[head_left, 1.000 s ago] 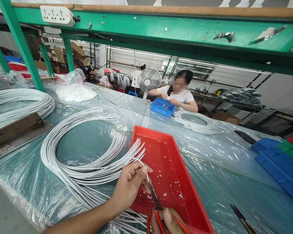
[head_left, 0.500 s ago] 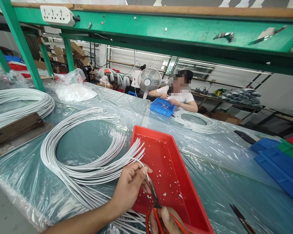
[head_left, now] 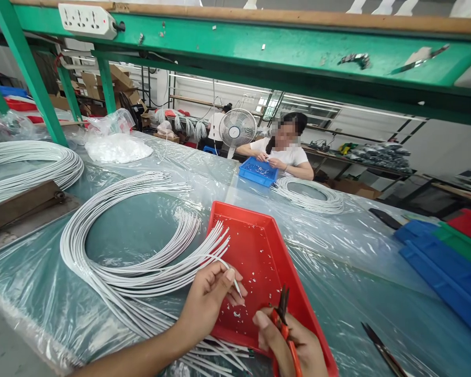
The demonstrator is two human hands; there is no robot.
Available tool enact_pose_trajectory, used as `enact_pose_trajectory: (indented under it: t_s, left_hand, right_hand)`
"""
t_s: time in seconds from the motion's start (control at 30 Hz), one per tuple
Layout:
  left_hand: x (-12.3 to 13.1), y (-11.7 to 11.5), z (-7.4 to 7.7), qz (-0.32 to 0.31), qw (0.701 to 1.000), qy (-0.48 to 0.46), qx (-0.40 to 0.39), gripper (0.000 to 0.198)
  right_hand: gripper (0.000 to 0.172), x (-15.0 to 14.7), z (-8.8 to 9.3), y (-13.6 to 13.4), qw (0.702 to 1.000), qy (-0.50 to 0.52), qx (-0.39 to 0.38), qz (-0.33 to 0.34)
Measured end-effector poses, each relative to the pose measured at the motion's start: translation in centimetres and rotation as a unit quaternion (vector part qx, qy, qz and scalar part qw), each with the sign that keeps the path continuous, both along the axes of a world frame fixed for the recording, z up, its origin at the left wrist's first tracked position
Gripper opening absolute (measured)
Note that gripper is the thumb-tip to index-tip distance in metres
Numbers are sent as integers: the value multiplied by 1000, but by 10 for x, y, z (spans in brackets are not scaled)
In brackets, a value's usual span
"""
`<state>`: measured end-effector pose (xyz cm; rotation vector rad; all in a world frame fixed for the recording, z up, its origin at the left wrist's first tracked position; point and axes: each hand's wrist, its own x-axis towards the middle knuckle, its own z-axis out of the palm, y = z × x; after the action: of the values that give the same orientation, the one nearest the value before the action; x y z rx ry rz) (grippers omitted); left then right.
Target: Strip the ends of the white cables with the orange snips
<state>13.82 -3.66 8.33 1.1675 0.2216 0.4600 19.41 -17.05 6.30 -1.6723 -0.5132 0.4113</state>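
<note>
My left hand (head_left: 208,301) pinches the end of one white wire (head_left: 224,263) over the near left edge of a red tray (head_left: 259,246). My right hand (head_left: 294,345) grips red-handled snips (head_left: 283,314), blades pointing up, a little to the right of the wire tip and apart from it. White offcuts speckle the tray floor. The held wire comes from a large coil of white wires (head_left: 113,246) lying on the plastic-covered table to the left, its cut ends fanned over the tray rim.
A second pair of cutters (head_left: 380,348) lies at the lower right. Stacked blue, green and red trays (head_left: 443,256) sit at the right. Across the table a person works over a blue tray (head_left: 258,172) beside another coil (head_left: 308,193). A green shelf beam (head_left: 259,47) runs overhead.
The snips have come off the wire tip and swung up and to the right with my right hand. My left hand keeps its pinch on the wire.
</note>
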Motion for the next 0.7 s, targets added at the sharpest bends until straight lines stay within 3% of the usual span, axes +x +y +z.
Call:
enact_pose_trajectory:
  t_s: [0.1, 0.2, 0.47, 0.7]
  left_hand:
    - [1, 1, -3, 0, 1000, 16, 26, 29]
    - [2, 2, -6, -5, 998, 33, 46, 30]
    - [1, 3, -9, -17, 998, 36, 44, 35]
    - [0, 3, -9, -18, 998, 23, 63, 46]
  right_hand:
    - [26, 5, 1, 1, 997, -70, -1, -24]
    - [19, 12, 2, 3, 995, -102, 0, 24]
    - [19, 21, 26, 11, 975, -139, -58, 162]
    - [23, 23, 34, 17, 970, -174, -85, 149]
